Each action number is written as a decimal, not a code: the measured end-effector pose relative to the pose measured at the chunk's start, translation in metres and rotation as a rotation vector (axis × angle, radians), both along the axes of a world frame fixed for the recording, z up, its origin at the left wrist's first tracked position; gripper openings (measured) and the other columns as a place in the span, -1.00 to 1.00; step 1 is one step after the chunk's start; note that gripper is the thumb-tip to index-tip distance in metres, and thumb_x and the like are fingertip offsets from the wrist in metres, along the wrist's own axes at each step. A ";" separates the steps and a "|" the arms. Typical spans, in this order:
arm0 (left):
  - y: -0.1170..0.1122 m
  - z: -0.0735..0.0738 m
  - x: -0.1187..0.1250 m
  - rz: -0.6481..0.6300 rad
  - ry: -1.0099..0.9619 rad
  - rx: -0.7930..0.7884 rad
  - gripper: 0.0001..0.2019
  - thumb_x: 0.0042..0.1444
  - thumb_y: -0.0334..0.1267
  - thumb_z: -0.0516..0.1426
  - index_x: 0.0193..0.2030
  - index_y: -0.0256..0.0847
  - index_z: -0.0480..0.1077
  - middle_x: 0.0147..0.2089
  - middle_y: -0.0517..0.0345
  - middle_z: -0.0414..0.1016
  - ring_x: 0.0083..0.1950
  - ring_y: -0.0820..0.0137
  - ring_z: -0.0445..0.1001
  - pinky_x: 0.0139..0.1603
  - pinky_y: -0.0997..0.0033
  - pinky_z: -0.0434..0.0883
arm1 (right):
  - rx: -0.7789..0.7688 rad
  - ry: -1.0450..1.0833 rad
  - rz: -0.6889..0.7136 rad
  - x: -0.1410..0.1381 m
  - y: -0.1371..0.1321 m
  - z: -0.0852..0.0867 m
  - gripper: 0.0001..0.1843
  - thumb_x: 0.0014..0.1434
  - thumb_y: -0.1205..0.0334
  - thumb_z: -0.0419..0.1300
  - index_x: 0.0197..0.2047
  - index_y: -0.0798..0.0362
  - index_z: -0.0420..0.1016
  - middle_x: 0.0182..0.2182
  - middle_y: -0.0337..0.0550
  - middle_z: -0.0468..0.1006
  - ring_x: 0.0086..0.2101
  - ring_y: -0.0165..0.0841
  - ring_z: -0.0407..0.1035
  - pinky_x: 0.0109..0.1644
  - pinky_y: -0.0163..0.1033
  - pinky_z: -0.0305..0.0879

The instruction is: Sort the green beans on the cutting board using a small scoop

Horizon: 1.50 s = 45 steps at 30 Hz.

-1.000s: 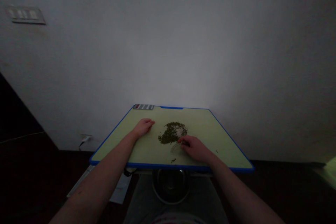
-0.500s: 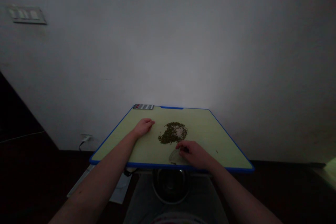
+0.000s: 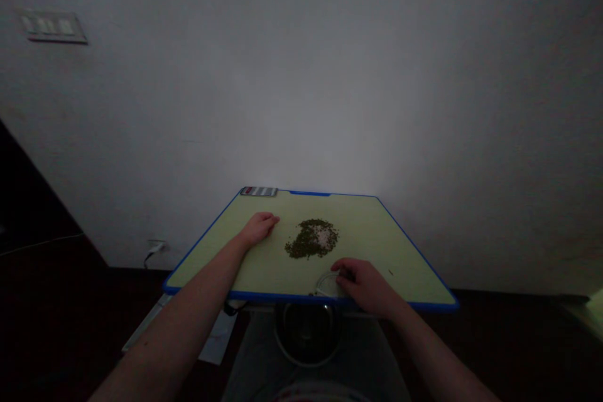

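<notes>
On the pale tabletop (image 3: 296, 207) lies a loose pile of small dark green-brown grains (image 3: 304, 243), with a patch of whitish grains (image 3: 325, 237) on its right side. My left hand (image 3: 260, 227) rests on the table left of the pile, its fingers curled together with nothing visible in them. Near the front edge, my right hand (image 3: 360, 282) has its fingers closed on the rim of a clear, round-edged piece (image 3: 327, 284), perhaps a lid or shallow dish. Part of that piece is hidden by the hand.
A phone (image 3: 259, 191) lies at the table's back left corner. Below the front edge, a dark metal bowl (image 3: 306, 333) sits between my legs. A small dark sliver (image 3: 391, 272) lies to the right. Behind stands a wall (image 3: 301, 75) with a switch plate (image 3: 56, 27).
My right hand has moved a little to the right and toward me along the front edge, with the clear piece. My left hand and the pile look the same.
</notes>
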<state>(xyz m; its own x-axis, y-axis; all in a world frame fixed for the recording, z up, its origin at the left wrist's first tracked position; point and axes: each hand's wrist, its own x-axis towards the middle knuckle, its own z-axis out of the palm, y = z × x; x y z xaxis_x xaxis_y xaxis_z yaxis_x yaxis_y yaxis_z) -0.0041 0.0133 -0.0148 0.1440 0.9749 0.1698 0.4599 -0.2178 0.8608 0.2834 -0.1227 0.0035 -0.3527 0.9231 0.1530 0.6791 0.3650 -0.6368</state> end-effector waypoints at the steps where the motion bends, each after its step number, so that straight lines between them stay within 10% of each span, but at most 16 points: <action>1: 0.000 0.000 0.000 0.000 0.000 0.000 -0.63 -0.09 0.02 -0.01 -0.70 -0.23 0.16 -0.76 0.30 0.13 -0.69 0.55 0.08 -0.62 0.49 0.06 | 0.002 0.001 -0.002 0.002 -0.001 0.001 -0.76 -0.01 0.29 0.04 -0.24 0.05 0.41 -0.52 -0.24 0.42 -0.48 -0.45 0.28 -0.41 -0.36 0.13; 45: -0.003 0.002 0.002 0.018 -0.006 -0.005 -0.64 -0.09 0.01 -0.01 -0.70 -0.23 0.16 -0.77 0.31 0.11 -0.69 0.55 0.06 -0.62 0.49 0.05 | -0.031 0.037 0.153 -0.002 0.005 0.003 -0.76 -0.01 0.33 0.05 -0.24 0.07 0.42 -0.39 -0.19 0.46 -0.38 -0.42 0.29 -0.30 -0.33 0.17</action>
